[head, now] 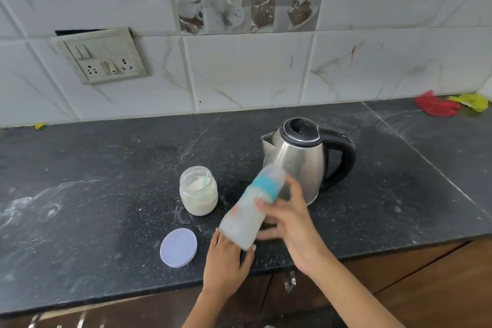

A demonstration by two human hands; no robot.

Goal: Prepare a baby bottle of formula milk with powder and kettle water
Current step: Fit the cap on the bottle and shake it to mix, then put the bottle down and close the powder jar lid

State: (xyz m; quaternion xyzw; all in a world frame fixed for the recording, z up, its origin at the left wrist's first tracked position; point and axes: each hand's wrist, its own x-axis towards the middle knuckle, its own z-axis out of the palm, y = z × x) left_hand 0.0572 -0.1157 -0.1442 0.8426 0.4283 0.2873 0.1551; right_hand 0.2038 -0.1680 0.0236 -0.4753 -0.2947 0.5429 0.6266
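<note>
No readable text, label, brand or number shows on anything here.

The left half of the bench (80, 168) lies open to me, with room to sweep a hand from the wall to the front edge. Nearer the middle, the open powder jar (198, 190) stands upright, its lid (178, 247) flat just in front of it, with a narrow lane between them. The kettle (300, 157) blocks the right of centre, its handle jutting right. My hands (287, 218) and the tilted bottle (251, 208) fill the gap between jar and kettle. Beyond the kettle's handle the bench runs free to the red and yellow cloths (436, 105) in the far corner.
</note>
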